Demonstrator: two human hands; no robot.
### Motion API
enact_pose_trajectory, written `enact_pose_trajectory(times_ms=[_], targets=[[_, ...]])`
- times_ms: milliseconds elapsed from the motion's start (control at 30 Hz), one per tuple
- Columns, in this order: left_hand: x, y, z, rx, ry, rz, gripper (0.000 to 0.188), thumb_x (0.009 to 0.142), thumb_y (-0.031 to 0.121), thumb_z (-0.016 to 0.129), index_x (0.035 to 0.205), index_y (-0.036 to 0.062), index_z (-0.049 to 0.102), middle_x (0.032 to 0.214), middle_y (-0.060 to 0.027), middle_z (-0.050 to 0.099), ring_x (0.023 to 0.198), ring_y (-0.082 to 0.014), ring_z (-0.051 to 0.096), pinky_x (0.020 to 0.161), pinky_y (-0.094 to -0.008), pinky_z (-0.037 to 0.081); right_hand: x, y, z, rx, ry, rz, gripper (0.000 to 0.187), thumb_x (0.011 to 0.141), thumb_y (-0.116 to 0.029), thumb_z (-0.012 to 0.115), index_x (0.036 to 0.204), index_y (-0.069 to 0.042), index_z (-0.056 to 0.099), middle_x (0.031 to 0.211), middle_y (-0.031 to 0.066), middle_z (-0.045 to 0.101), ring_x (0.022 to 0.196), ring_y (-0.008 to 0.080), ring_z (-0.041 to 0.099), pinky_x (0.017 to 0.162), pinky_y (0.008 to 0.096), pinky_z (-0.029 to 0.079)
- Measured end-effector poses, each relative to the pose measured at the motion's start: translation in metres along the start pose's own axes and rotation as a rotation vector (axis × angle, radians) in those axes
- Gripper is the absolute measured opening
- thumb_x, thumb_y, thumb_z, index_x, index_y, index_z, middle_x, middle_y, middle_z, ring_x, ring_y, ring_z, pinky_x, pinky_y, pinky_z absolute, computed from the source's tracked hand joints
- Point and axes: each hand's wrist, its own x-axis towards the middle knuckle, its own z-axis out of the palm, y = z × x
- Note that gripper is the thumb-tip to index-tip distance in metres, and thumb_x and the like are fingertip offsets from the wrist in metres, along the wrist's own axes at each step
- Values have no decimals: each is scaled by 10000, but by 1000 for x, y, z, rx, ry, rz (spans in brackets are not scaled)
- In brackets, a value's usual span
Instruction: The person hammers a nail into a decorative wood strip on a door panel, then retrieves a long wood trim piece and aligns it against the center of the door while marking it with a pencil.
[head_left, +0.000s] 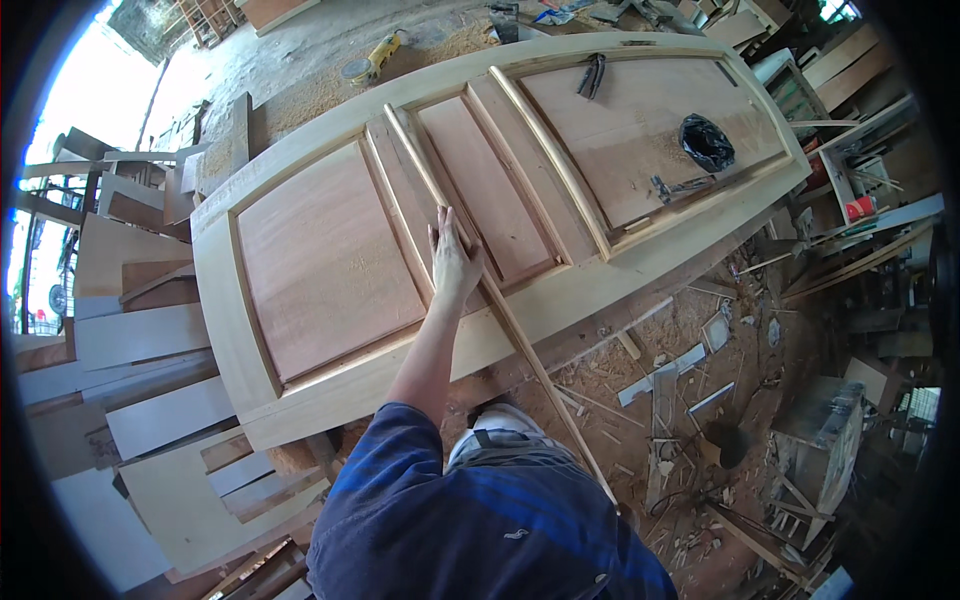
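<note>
Across the panelled door (320, 255), the left hand (457, 262) lies on a long wooden strip (414, 150).
In the head view, its fingers are stretched out and slightly parted, probably to steady the strip without gripping; the right hand is out of sight, so its state cannot be told. The strip runs slantwise past the door's near edge toward the person's right side, perhaps because it is too long to lie wholly on top. It looks slim, straight-edged, pale and unpainted.

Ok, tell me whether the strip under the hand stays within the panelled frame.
No, the strip extends beyond the near edge of the panelled frame.
</note>
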Motion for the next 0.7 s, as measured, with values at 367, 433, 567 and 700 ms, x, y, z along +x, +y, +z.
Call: enact_pose_trajectory(times_ms=[367, 433, 567, 700], targets=[[5, 13, -4, 167, -178, -108, 933, 970, 393, 717, 1686, 49, 227, 1752, -204, 250, 1637, -392, 176, 1340, -541, 75, -26, 31, 21, 301, 58, -70, 539, 906, -587, 754, 946, -50, 769, 884, 271, 728, 900, 464, 729, 748, 521, 548], [5, 8, 3, 174, -159, -80, 925, 972, 382, 711, 1686, 48, 227, 1748, -205, 258, 1636, -392, 179, 1340, -541, 77, -32, 24, 21, 295, 31, -93, 571, 924, -610, 727, 948, -40, 765, 894, 283, 722, 909, 470, 725, 752, 523, 545], [-1, 4, 8, 233, -85, -22, 896, 972, 346, 689, 1681, 36, 237, 1727, -241, 283, 1629, -396, 196, 1338, -547, 88, -35, -6, 4, 181, -50, -48, 658, 963, -670, 638, 950, -22, 750, 850, 292, 705, 870, 485, 716, 733, 527, 537], [-1, 14, 8, 199, -65, -11, 864, 944, 279, 682, 1653, -3, 276, 1690, -300, 310, 1616, -409, 222, 1341, -545, 101, -43, -21, -3, 227, -4, -17, 680, 966, -678, 630, 940, -6, 734, 805, 294, 686, 831, 493, 706, 706, 523, 526]])
